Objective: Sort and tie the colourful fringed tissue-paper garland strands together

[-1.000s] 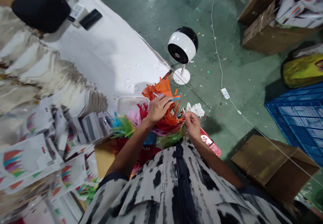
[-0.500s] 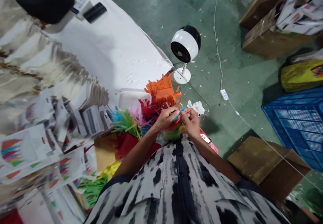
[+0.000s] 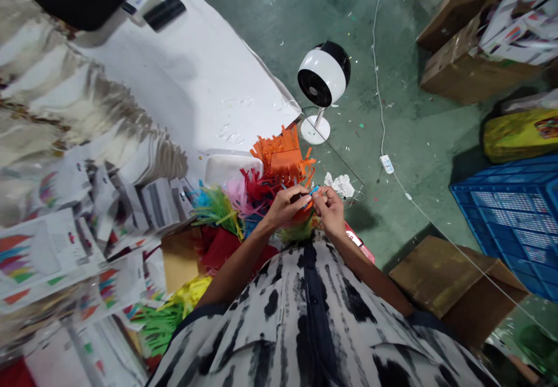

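Observation:
My left hand (image 3: 286, 205) and my right hand (image 3: 330, 210) meet just above my chest, fingers pinched together on a thin blue paper strip (image 3: 313, 190). Both hands hover over a heap of fringed coloured paper: an orange bundle (image 3: 283, 158) behind them, red fringe (image 3: 257, 189), pink fringe (image 3: 234, 192) and green fringe (image 3: 215, 210) to the left. My black and white patterned shirt fills the bottom of the view.
A clear plastic tray (image 3: 226, 168) lies by the paper heap on the white table (image 3: 187, 85). Stacks of printed cards (image 3: 52, 247) crowd the left. On the green floor stand a small white fan (image 3: 323, 79), a power cord (image 3: 386, 163), cardboard boxes (image 3: 457, 282) and a blue crate (image 3: 514, 212).
My left hand drew back from the orange bundle with the blue strip and met my right hand. The two hands now pinch the strip together.

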`<state>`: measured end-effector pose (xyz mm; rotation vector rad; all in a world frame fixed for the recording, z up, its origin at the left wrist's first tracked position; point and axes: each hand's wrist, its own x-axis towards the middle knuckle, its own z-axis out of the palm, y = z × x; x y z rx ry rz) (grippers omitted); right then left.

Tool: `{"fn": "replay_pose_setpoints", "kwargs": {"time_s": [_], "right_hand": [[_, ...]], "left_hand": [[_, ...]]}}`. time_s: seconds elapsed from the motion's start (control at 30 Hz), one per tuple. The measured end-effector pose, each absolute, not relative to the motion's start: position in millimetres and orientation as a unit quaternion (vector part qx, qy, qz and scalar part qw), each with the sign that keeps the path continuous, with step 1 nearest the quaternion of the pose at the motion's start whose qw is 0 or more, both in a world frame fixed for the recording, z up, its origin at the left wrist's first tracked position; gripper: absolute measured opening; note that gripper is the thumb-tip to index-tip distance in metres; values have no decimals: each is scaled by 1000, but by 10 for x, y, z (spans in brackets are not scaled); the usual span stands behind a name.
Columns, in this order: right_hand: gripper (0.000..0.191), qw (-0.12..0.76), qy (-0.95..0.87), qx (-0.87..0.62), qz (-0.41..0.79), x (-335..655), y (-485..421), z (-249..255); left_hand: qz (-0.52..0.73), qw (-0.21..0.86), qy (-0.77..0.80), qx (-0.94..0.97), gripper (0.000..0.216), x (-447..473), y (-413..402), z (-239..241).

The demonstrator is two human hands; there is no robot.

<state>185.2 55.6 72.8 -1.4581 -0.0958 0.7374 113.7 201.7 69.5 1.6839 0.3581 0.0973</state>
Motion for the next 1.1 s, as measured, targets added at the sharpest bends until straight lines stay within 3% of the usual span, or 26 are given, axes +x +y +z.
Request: {"fn": "replay_pose_setpoints", "kwargs": {"time_s": [0.57,0.8,1.1], "right_hand": [[31,618,-66,-726,293,1812,597,643],[20,579,-102,-764,264,1823,567,727],[16,587,-130,-733,318,1888,611,821]], "left_hand": [[110,568,285,764,9,1198,1860,750],[39,660,286,693,14,1235,1945,730],[-41,782,304,543,24,1161,2083,733]]}}
